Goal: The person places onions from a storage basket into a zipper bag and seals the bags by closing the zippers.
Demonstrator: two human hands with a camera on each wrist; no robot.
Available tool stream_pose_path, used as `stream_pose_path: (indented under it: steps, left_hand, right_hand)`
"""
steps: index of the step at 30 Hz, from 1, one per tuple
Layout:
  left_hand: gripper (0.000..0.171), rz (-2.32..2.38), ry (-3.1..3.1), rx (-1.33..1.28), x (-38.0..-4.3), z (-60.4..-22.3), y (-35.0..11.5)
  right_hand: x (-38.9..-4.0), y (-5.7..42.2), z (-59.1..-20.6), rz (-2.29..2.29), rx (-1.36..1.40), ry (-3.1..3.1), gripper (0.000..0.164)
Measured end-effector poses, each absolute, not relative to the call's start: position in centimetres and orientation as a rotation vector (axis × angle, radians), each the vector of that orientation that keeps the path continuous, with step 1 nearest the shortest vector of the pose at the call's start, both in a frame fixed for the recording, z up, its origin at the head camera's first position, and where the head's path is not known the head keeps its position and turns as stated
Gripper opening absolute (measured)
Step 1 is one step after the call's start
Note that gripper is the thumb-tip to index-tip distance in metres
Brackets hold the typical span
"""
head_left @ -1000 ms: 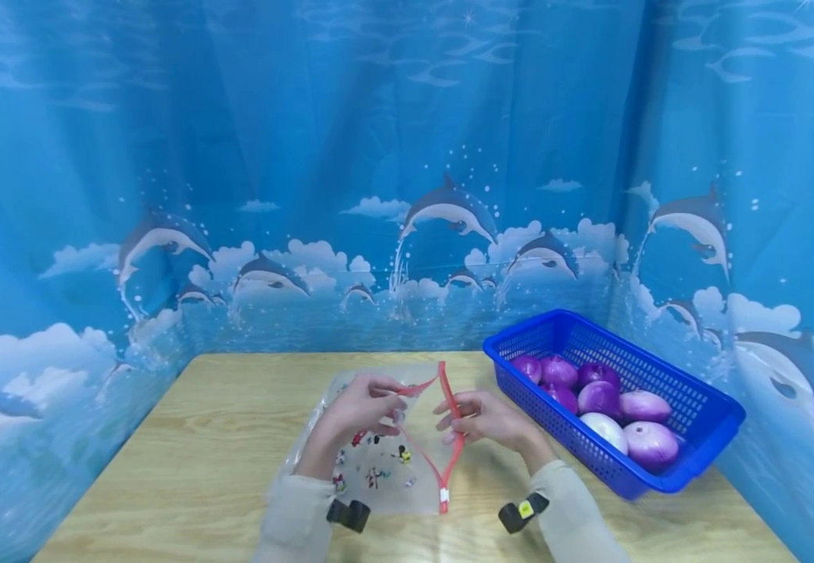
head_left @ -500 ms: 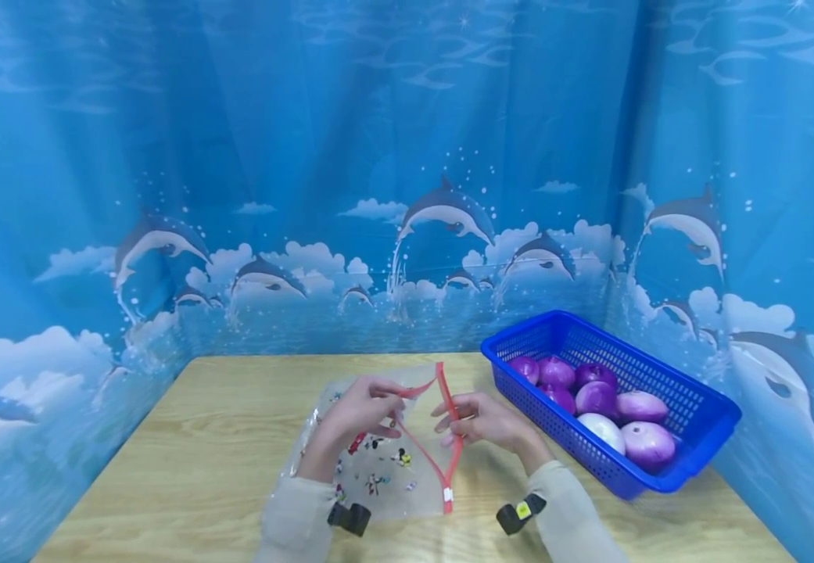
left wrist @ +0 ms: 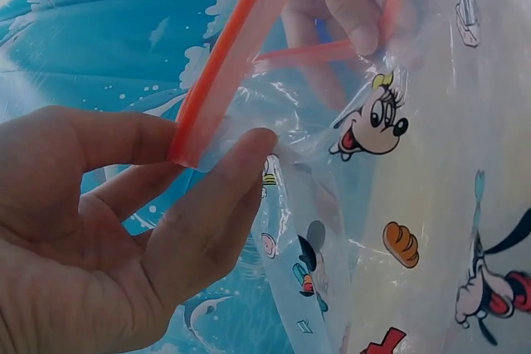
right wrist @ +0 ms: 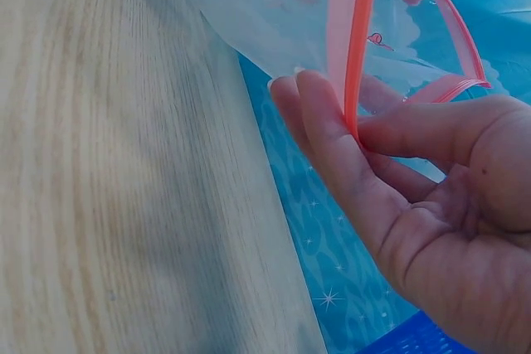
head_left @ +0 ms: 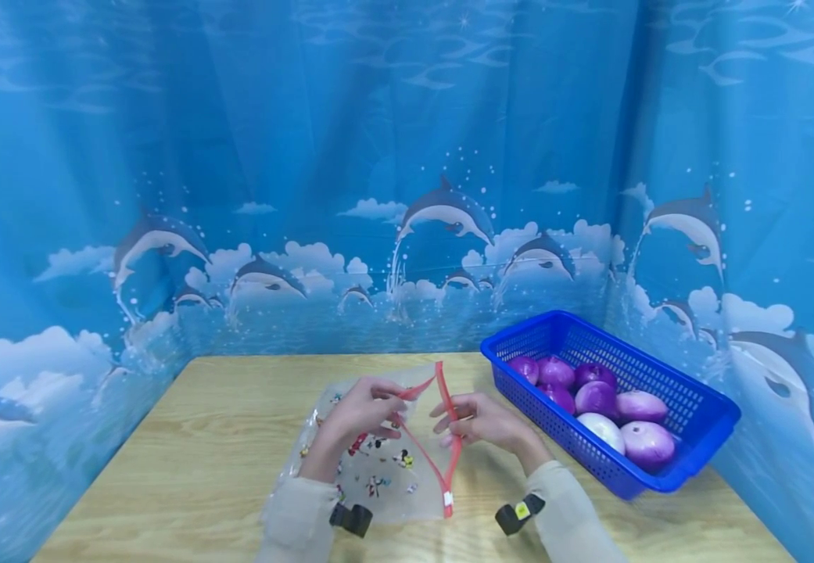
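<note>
A clear zip bag (head_left: 387,493) printed with small cartoon figures lies on its side over the table, its red-edged mouth spread wide toward the right. My left hand (head_left: 364,408) pinches one red edge (left wrist: 217,68) of that mouth between thumb and fingers. Opposite it, my right hand (head_left: 485,422) pinches the other red edge (right wrist: 358,47), thumb on one face and fingers on the other. A white slider (head_left: 448,498) sits at the near end of the red strip. Through the film, the left wrist view shows fingers of the other hand behind the mouth.
On the right of the wooden table (head_left: 188,461) stands a blue perforated basket (head_left: 702,407) holding several purple onions (head_left: 597,399) and a paler one (head_left: 601,432). A blue dolphin-print curtain (head_left: 350,156) closes off the back and sides.
Both hands keep their pinch on the red edges, and the mouth stays spread. The head view has shifted very slightly.
</note>
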State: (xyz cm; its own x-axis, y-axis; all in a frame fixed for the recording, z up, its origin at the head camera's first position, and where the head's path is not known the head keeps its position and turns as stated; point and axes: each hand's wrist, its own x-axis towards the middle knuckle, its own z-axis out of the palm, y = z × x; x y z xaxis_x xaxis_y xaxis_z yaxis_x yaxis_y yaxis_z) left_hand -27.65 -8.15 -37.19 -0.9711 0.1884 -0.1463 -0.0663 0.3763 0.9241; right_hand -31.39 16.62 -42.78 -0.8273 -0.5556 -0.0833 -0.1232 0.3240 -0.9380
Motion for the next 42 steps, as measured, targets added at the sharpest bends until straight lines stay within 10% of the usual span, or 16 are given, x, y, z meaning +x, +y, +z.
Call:
stream_pose_path:
  steps: [42]
  left_hand:
    - [0.024,1.76,2.382,0.079,-26.8,-35.0,-10.3]
  right_hand:
    - [-31.7,17.5,-43.0,-1.507,-0.593,2.264,0.033]
